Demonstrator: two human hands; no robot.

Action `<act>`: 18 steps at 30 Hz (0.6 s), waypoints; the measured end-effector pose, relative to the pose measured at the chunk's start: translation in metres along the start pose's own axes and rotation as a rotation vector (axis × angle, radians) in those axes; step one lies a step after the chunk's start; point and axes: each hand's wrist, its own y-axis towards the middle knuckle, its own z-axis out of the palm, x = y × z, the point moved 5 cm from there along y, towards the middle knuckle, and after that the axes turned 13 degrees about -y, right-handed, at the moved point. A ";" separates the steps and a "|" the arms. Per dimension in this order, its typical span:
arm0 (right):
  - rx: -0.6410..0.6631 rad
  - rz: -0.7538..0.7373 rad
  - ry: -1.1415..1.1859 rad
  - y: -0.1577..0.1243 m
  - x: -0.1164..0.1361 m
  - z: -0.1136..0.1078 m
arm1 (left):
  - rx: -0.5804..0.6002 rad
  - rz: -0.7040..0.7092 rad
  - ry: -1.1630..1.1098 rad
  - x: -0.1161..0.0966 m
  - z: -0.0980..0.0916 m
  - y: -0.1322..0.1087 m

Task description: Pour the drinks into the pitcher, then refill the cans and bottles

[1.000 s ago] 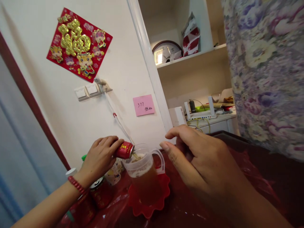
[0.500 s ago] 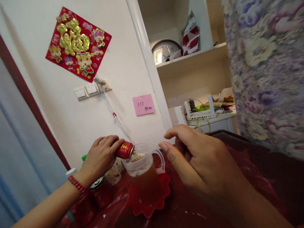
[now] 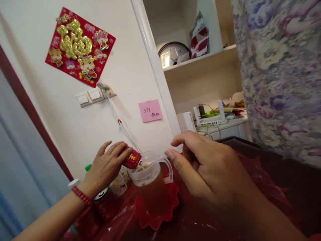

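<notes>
Red can [image 3: 132, 159], lower centre of the frame, was tipped steeper over the clear jug [image 3: 150, 182] than a moment earlier; it was likely nearly drained; fingers of the left hand [image 3: 106, 167] gripped it, one lifted; the right hand [image 3: 213, 170] hovered beside the handle, fingers loosely curled, holding nothing.

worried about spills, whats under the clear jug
A red scalloped mat lies under the clear jug, on the red table cover. The jug and its brown drink hide the mat's middle.
</notes>
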 end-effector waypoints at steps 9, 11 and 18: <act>-0.020 0.003 0.008 -0.001 0.001 0.003 | -0.058 0.023 -0.035 -0.001 -0.003 0.002; -0.029 0.002 0.013 -0.001 0.001 0.004 | -0.063 0.046 0.002 -0.003 -0.004 0.003; -0.014 -0.015 0.003 -0.001 0.000 0.001 | -0.060 0.074 0.075 -0.007 -0.005 0.004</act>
